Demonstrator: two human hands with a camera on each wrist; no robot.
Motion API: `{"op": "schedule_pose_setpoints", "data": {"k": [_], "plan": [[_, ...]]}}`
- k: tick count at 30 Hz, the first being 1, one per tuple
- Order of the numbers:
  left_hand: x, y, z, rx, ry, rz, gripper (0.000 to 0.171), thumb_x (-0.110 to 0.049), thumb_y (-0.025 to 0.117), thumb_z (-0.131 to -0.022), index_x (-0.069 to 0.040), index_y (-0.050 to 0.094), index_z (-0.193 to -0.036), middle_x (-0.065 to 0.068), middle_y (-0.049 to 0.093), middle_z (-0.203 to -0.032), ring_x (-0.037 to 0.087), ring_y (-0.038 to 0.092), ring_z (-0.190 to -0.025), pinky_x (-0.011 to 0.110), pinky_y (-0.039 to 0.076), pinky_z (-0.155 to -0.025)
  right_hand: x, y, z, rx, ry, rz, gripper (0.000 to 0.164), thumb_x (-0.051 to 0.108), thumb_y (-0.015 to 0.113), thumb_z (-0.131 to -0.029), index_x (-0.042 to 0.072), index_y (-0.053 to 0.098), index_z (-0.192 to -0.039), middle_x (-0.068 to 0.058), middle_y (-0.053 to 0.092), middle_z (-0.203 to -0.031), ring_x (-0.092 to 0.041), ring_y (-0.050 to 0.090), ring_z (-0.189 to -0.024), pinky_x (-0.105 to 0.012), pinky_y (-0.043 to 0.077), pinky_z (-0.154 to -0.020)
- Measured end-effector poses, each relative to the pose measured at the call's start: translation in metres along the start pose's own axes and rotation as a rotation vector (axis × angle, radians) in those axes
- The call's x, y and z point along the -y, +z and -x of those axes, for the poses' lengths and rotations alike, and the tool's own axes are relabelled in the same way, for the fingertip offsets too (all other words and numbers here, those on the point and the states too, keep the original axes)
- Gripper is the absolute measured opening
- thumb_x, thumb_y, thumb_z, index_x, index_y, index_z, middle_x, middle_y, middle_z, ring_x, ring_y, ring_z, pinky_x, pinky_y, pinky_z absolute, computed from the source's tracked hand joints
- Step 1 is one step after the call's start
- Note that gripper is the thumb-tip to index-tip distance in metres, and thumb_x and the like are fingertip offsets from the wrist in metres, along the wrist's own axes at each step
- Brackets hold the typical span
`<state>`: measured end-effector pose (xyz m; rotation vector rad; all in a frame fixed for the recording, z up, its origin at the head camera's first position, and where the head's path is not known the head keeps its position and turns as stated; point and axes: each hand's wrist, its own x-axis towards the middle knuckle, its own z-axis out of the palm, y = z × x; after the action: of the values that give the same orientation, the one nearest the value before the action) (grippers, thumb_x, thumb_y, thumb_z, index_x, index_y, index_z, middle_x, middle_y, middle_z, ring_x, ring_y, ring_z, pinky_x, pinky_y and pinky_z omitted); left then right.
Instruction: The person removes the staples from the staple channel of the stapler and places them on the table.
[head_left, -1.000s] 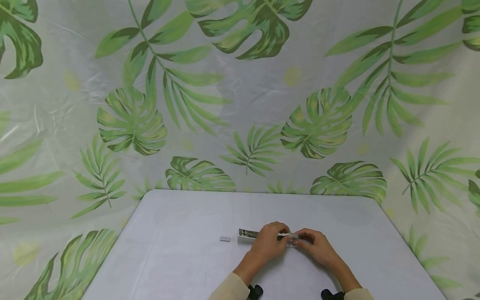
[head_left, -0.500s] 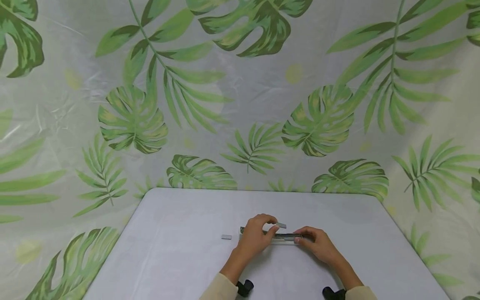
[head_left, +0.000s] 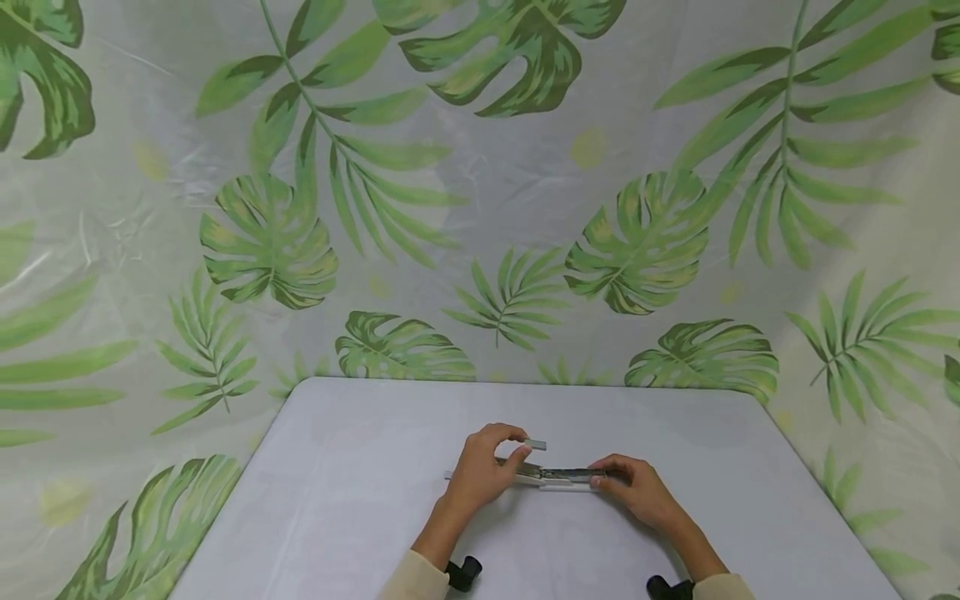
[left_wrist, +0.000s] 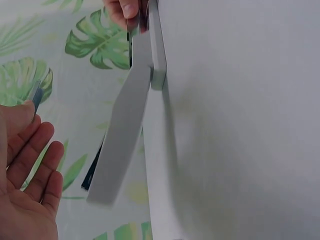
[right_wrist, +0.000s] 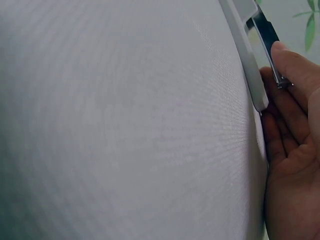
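A white stapler lies on the table with its top swung open, its dark metal magazine showing. In the left wrist view its white cover hangs tilted back past the base. Between thumb and index finger, my left hand pinches a grey strip of staples, raised above the stapler's left part; its other fingers are loosely bent. My right hand pinches the magazine at the stapler's right end, thumb on one side, as the right wrist view shows.
A second small grey strip lies on the white table just left of my left hand, mostly hidden by it. A leaf-patterned sheet hangs behind the table's far edge.
My left hand has lifted the staple strip off the magazine and moved left with it. The stapler's cover now angles up at the left. My right hand has stayed at the right end.
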<state>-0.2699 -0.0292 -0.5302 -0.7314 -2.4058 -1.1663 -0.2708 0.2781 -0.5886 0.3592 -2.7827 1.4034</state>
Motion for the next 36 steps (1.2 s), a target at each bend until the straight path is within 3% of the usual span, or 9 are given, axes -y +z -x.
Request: {"op": "schedule_pose_setpoints", "data": {"k": [10, 15, 23, 36], "plan": [[0.012, -0.02, 0.009, -0.058, -0.001, 0.02, 0.02, -0.031, 0.071, -0.099, -0.017, 0.075, -0.113, -0.004, 0.076, -0.113, 0.016, 0.07, -0.112, 0.041, 0.057, -0.095, -0.002, -0.002, -0.001, -0.012, -0.015, 0.001, 0.025, 0.039, 0.077, -0.092, 0.023, 0.076, -0.11, 0.005, 0.076, -0.111, -0.013, 0.07, -0.108, -0.029, 0.054, -0.096], [0.018, -0.025, 0.014, -0.103, 0.023, 0.02, 0.02, -0.031, 0.072, -0.098, -0.017, 0.075, -0.112, -0.005, 0.076, -0.111, 0.014, 0.07, -0.109, 0.039, 0.058, -0.093, 0.0, -0.003, -0.001, -0.013, -0.014, -0.009, 0.024, 0.039, 0.077, -0.092, 0.023, 0.076, -0.11, 0.006, 0.075, -0.111, -0.015, 0.069, -0.11, -0.031, 0.054, -0.097], [0.029, -0.043, 0.026, -0.149, 0.008, 0.015, 0.02, -0.029, 0.076, -0.095, -0.016, 0.077, -0.111, -0.006, 0.077, -0.109, 0.015, 0.071, -0.108, 0.041, 0.058, -0.093, 0.0, -0.001, 0.001, -0.007, 0.011, -0.018, 0.024, 0.037, 0.078, -0.092, 0.02, 0.076, -0.109, 0.004, 0.076, -0.111, -0.017, 0.069, -0.111, -0.029, 0.053, -0.097], [0.06, -0.084, 0.043, -0.151, -0.129, -0.009, 0.021, -0.03, 0.079, -0.093, -0.019, 0.078, -0.11, -0.009, 0.077, -0.111, 0.015, 0.07, -0.113, 0.046, 0.056, -0.098, 0.0, -0.002, 0.0, -0.001, -0.001, -0.024, 0.025, 0.037, 0.078, -0.091, 0.021, 0.076, -0.11, 0.005, 0.075, -0.111, -0.016, 0.069, -0.11, -0.03, 0.053, -0.097]]}}
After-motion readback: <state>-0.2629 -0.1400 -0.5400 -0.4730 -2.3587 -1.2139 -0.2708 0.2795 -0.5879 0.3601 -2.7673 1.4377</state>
